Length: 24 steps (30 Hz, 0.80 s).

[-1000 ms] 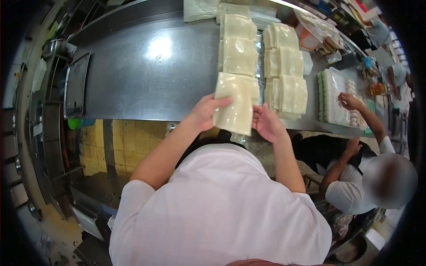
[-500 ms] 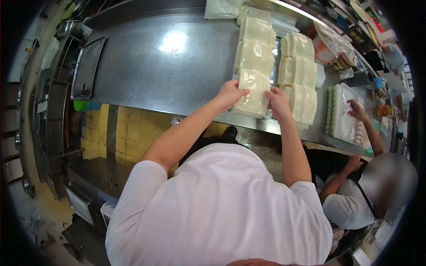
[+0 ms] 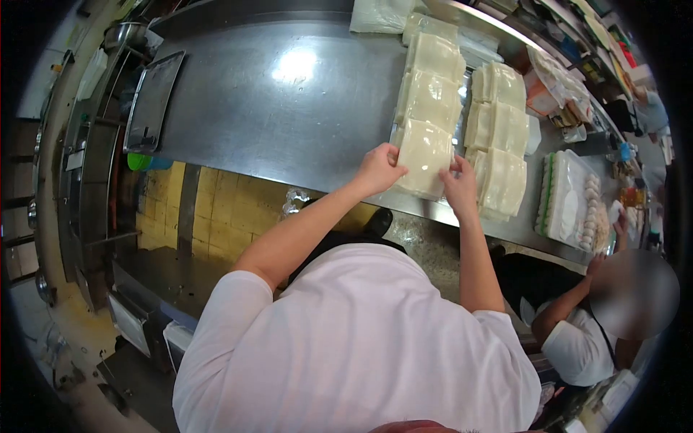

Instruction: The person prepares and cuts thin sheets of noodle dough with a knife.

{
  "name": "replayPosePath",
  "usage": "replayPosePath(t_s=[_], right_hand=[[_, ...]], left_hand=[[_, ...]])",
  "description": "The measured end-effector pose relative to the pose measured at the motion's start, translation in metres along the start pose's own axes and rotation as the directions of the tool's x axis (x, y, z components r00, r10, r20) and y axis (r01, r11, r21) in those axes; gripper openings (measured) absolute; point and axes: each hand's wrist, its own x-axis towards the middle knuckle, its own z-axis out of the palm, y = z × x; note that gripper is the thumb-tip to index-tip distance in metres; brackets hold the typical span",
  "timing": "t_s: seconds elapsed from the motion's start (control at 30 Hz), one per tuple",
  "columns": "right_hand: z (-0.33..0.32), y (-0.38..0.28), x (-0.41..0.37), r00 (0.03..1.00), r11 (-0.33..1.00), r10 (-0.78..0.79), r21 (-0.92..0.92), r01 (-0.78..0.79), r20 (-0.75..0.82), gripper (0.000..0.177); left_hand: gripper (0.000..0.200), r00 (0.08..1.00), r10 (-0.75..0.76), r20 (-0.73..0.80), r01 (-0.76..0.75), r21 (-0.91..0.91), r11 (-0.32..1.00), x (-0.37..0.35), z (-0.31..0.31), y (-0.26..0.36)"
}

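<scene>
The nearest stack of pale, glossy, dough-like sheets (image 3: 427, 160) lies at the front of a long row on the steel table. My left hand (image 3: 381, 172) is closed at its left edge, thumb and curled fingers against the sheets. On the opposite side, my right hand (image 3: 460, 186) pinches the right edge near the front corner. Behind this stack, more sheets (image 3: 433, 97) overlap in the same row. A second row of sheets (image 3: 499, 144) runs alongside, just right of my right hand. The fingertips of both hands are partly hidden.
The steel table (image 3: 238, 115) extends left to a dark tray (image 3: 155, 101). Clear plastic (image 3: 379, 16) lies at the back. A container of round pale pieces (image 3: 570, 198) stands at right, near a co-worker (image 3: 577, 325). Bags (image 3: 559, 83) sit behind the second row.
The view has shifted, so the table contents appear further right. My hands stay at the nearest stack's sides, their fingers slightly repositioned. The co-worker's hand has moved off the container's middle toward its right side.
</scene>
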Motion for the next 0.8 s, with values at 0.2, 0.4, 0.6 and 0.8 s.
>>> replayPosePath(t_s=[0.2, 0.4, 0.6, 0.8], right_hand=[[-0.007, -0.043, -0.051, 0.987, 0.993, 0.02, -0.11, -0.038, -0.16, 0.049], [0.061, -0.102, -0.093, 0.978, 0.995, -0.072, -0.079, 0.058, -0.196, 0.044], [0.197, -0.223, -0.119, 0.966, 0.971, -0.224, -0.053, 0.232, 0.129, 0.04], [0.334, -0.311, -0.148, 0.773, 0.922, -0.364, 0.084, 0.378, 0.519, 0.037]], left_hand=[[0.045, 0.997, 0.074, 0.023, -0.074, 0.025, 0.997, -0.036, -0.044, -0.031], [0.033, 0.994, 0.076, 0.084, -0.058, -0.208, 0.976, -0.105, -0.145, -0.113], [0.027, 0.954, -0.263, -0.142, 0.16, -0.5, 0.851, -0.196, -0.258, -0.243], [0.028, 0.81, -0.405, -0.425, 0.041, -0.648, 0.76, -0.286, -0.348, -0.317]])
